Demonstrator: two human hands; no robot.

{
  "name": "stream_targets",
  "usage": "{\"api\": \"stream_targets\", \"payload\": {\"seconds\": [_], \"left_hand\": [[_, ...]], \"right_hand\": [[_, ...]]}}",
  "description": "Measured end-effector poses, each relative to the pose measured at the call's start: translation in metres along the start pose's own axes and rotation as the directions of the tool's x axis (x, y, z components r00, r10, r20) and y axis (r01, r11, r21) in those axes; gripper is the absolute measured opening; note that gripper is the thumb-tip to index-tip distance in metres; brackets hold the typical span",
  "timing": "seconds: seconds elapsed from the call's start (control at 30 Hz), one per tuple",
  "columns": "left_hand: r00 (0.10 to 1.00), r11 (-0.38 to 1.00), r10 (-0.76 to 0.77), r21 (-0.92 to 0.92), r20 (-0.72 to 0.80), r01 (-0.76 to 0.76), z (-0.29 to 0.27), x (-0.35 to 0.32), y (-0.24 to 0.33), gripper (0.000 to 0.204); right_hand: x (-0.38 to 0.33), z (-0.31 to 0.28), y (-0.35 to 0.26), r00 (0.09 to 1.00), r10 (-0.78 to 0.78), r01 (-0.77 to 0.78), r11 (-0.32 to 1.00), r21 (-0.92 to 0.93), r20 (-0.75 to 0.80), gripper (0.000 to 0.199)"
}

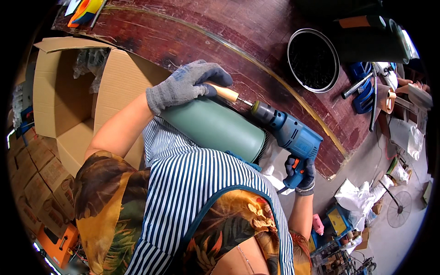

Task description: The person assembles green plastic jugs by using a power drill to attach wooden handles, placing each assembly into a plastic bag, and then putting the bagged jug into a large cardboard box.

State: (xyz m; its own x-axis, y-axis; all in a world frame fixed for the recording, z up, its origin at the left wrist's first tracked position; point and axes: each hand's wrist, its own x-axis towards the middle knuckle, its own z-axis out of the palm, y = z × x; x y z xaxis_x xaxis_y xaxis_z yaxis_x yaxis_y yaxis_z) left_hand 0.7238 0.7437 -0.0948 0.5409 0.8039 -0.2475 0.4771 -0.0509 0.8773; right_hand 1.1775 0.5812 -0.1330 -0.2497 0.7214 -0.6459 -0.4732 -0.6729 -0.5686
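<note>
My right hand, in a grey glove, is wrapped around the grip of a blue power drill. The drill points up and to the left, and its thin bit meets the end of a light wooden handle. That handle is held by my left hand, also gloved in grey, with the thumb and fingers closed about it. Beneath it lies a green cylinder across my lap, against the table's edge. Part of the wooden handle is hidden in the left glove.
The worn dark red table bears a round black tin of small dark pieces, a dark green cylinder and blue tools. An open cardboard box stands left. A fan and white bags are at right.
</note>
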Motion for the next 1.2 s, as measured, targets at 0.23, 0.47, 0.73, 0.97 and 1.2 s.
{"api": "stream_targets", "payload": {"seconds": [0.23, 0.47, 0.73, 0.97, 1.2], "left_hand": [[0.998, 0.998, -0.009, -0.065, 0.068, 0.013, -0.005, -0.004, -0.006, 0.056], [0.989, 0.961, 0.145, -0.244, 0.039, -0.132, 0.003, -0.010, -0.025, 0.081], [0.991, 0.960, 0.086, 0.275, -0.101, -0.056, 0.013, -0.059, 0.021, 0.047], [0.969, 0.618, 0.234, 0.758, 0.076, -0.208, -0.060, -0.083, 0.164, 0.047], [0.916, -0.258, 0.242, 0.931, 0.319, -0.256, -0.031, -0.008, 0.167, 0.038]], "right_hand": [[-0.008, -0.027, -0.003, 0.994, -0.065, 0.068, 0.997, -0.037, 0.082, 0.076], [-0.019, -0.028, 0.007, 0.995, -0.085, 0.095, 0.949, 0.300, -0.046, 0.065], [0.028, 0.053, -0.035, 0.712, -0.661, 0.080, 0.412, -0.908, -0.238, 0.051], [0.019, 0.015, -0.044, 0.295, -0.953, -0.031, -0.075, -0.997, 0.063, 0.041], [-0.011, -0.140, 0.080, 0.796, -0.325, -0.432, 0.285, -0.856, -0.510, 0.032]]}}
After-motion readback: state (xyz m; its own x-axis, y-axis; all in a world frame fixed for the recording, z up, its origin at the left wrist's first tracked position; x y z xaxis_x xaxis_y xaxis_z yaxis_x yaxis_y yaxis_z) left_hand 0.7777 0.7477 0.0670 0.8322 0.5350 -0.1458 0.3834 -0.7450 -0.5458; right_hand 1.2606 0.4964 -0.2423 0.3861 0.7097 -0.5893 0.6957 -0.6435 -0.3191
